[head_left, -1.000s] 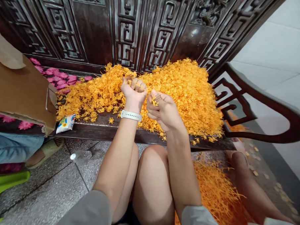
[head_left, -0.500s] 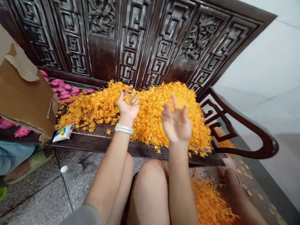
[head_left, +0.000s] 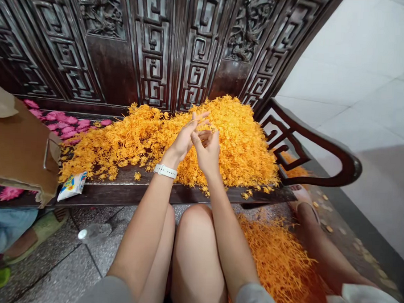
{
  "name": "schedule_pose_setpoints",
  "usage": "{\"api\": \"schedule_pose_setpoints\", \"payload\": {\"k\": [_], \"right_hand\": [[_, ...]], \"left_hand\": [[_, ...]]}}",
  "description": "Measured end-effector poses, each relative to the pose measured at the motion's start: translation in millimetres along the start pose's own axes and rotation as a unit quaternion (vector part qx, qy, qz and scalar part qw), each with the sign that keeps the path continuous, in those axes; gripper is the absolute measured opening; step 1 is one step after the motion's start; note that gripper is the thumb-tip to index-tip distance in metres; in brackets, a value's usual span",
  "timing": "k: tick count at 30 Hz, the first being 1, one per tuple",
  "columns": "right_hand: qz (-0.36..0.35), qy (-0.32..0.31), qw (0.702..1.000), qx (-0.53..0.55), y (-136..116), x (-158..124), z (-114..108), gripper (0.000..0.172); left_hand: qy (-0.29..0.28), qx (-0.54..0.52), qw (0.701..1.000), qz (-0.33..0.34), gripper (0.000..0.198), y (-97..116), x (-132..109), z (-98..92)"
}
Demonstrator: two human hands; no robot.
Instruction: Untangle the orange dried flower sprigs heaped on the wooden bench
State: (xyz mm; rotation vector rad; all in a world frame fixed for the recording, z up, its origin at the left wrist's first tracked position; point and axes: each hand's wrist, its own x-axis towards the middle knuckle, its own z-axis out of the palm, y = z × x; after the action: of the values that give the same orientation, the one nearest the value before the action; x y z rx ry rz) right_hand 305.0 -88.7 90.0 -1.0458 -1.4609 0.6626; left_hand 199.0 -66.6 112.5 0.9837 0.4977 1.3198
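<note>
Over a large heap of yellow-orange plastic flower pieces (head_left: 239,144) on the dark wooden bench, my two hands meet. My left hand (head_left: 185,139), with a white watch band (head_left: 165,171) at the wrist, has some fingers stretched out and a thin yellow piece between them. My right hand (head_left: 208,149) is beside it with its fingers curled, pinching a small yellow piece near the left fingertips. The exact shape of these pieces is partly hidden by the fingers.
A cardboard box (head_left: 18,139) and a small white packet (head_left: 72,186) stand at the left, by pink flowers (head_left: 67,127). Orange strands (head_left: 277,262) lie at lower right, near another person's leg (head_left: 318,246). A clear bottle (head_left: 96,231) is on the floor.
Both hands were apart above the heap; my right hand has moved left and its fingers have closed beside my left hand. The view has shifted slightly.
</note>
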Motion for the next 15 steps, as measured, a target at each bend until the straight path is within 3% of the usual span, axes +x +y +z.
{"api": "schedule_pose_setpoints", "payload": {"k": [3, 7, 12, 15], "right_hand": [[0.019, -0.001, 0.999, 0.04, 7, 3, -1, 0.039], [0.104, 0.026, 0.982, 0.153, 14, 5, 1, 0.058], [0.125, 0.047, 0.974, 0.182, 19, 7, 0, 0.037], [0.146, 0.061, 0.962, 0.222, 16, 7, -2, 0.032]], "left_hand": [[-0.024, 0.034, 0.999, 0.002, 0.043, -2, -1, -0.5], [-0.04, 0.059, 0.997, -0.014, 0.039, 1, -4, -4.3], [-0.055, 0.106, 0.993, -0.017, 0.039, 0, -4, -2.4], [0.002, 0.122, 0.992, -0.028, 0.044, -1, -3, 1.2]]}}
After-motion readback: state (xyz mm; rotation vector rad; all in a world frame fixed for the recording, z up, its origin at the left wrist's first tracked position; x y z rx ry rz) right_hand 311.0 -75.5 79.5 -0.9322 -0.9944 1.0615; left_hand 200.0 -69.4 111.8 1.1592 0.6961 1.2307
